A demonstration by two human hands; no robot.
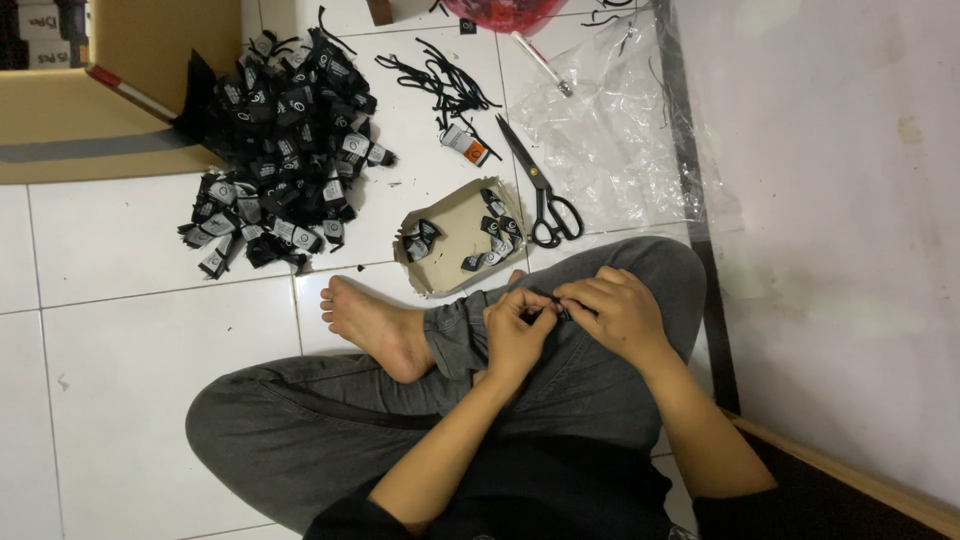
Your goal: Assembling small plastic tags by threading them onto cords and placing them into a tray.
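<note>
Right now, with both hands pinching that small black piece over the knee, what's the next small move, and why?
Probably finish the fold, then drop the small black fabric piece on the torn brown cardboard scrap: left hand and right hand pinch it together, and similar folded black pieces already lie there.

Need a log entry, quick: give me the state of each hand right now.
Left hand: closed, pinching a small black piece at its fingertips.
Right hand: closed on the same small black piece.

Big heap of black tags [285,150] upper left, cardboard box [100,90] beside it, black scissors [540,190] up top (blades shut), crumpled clear plastic [610,130] right of them.
</note>
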